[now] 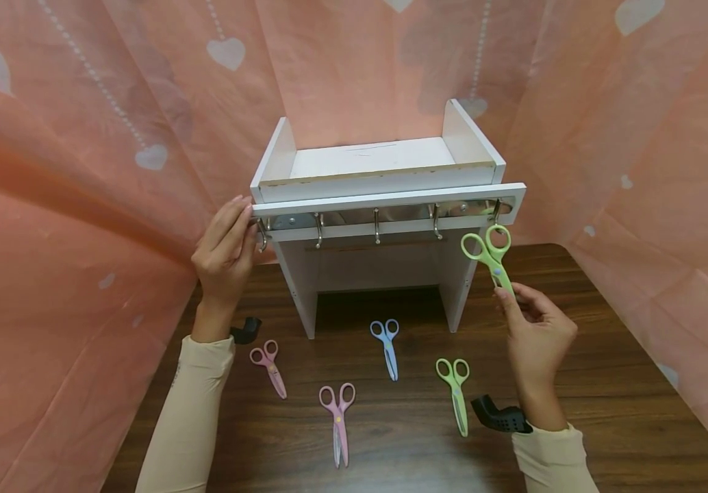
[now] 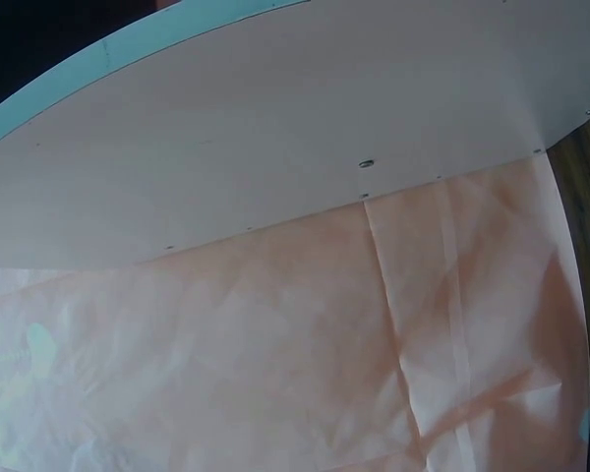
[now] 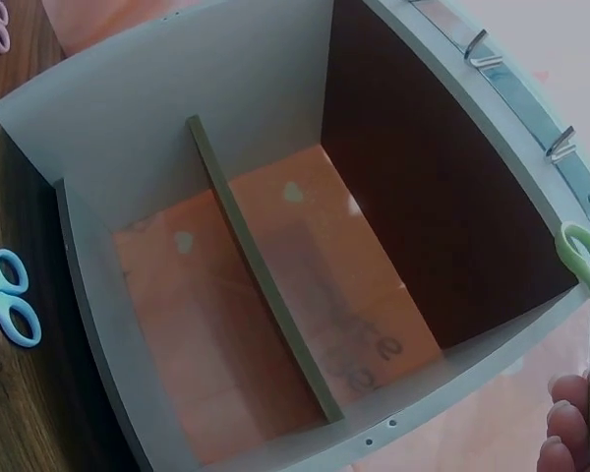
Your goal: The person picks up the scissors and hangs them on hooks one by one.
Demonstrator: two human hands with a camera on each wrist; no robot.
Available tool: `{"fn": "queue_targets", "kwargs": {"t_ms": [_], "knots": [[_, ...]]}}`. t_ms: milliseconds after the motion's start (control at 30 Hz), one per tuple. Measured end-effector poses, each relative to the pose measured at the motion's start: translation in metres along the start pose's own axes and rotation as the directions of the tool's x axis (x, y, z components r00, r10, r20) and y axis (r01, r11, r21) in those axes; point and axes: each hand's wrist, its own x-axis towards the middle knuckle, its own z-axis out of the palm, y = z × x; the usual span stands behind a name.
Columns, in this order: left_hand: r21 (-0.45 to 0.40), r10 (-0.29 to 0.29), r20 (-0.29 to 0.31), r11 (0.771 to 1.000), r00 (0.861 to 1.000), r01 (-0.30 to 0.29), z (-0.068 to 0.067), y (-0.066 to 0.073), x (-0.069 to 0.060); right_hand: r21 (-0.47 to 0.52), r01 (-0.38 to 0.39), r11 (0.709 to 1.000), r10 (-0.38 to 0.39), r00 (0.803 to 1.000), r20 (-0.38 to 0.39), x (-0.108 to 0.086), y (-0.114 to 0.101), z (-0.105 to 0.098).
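My right hand (image 1: pixel 539 329) pinches green scissors (image 1: pixel 494 257) by the blades, handle loops up. One loop is at the rightmost hook (image 1: pixel 497 211) of the hook rail (image 1: pixel 354 215); whether it is over the hook I cannot tell. In the right wrist view, fingertips (image 3: pixel 567 428) show beside the scissors' green loop (image 3: pixel 573 251). My left hand (image 1: pixel 226 253) touches the rail's left end, its fingers fairly straight. The rail runs across the front of a white shelf unit (image 1: pixel 474 140). In the left wrist view only the unit's side panel (image 2: pixel 275 128) shows, no hand.
On the wooden table (image 1: pixel 415 445) lie small pink scissors (image 1: pixel 274 373), larger pink scissors (image 1: pixel 338 424), blue scissors (image 1: pixel 389 352) and a second pair of green scissors (image 1: pixel 457 397). Several metal hooks line the rail. A pink curtain (image 1: pixel 354 68) surrounds the table.
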Motion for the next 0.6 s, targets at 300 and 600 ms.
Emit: {"fn": "queue_targets", "kwargs": {"t_ms": [300, 600], "knots": [[0.011, -0.001, 0.005, 1.000, 1.000, 0.001, -0.0007, -0.0005, -0.0009, -0.009, -0.028, 1.000, 0.028, 1.000, -0.006, -0.0020, 0.0076, -0.0016], [0.014, -0.001, 0.005, 1.000, 1.000, 0.001, -0.0006, -0.0022, -0.0024, 0.025, -0.030, 0.999, 0.029, 0.999, 0.044, -0.0041, 0.0102, -0.0045]]}}
